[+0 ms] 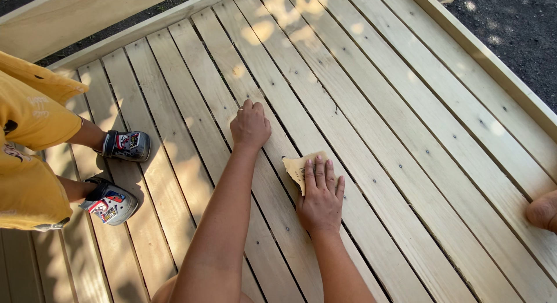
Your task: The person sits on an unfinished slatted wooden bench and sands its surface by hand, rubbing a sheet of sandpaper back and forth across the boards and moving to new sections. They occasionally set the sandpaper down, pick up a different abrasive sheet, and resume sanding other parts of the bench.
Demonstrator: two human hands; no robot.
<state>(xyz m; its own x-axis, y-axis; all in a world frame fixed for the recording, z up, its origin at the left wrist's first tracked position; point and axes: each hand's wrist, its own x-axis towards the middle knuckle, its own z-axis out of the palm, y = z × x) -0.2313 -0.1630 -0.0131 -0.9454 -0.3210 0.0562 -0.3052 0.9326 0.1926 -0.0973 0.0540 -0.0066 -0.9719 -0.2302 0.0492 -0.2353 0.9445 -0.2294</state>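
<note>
The right hand (321, 199) is pressing a tan, creased sheet of sandpaper (297, 168) flat against the pale slatted wood deck (406, 134), fingers (316, 172) lying straight and close together. The left hand (250, 126) is resting curled into a loose fist on a neighbouring plank, empty.

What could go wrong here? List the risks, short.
1. The right hand presses sandpaper flat on the bare boards; fingers past the paper's edge could pick up splinters.
2. The left hand rests as a fist on the boards, close to the sanding hand, and might get scraped.
3. Another person's feet in sandals stand close by on the boards; dust or a stumble onto the arms seems possible.
</note>
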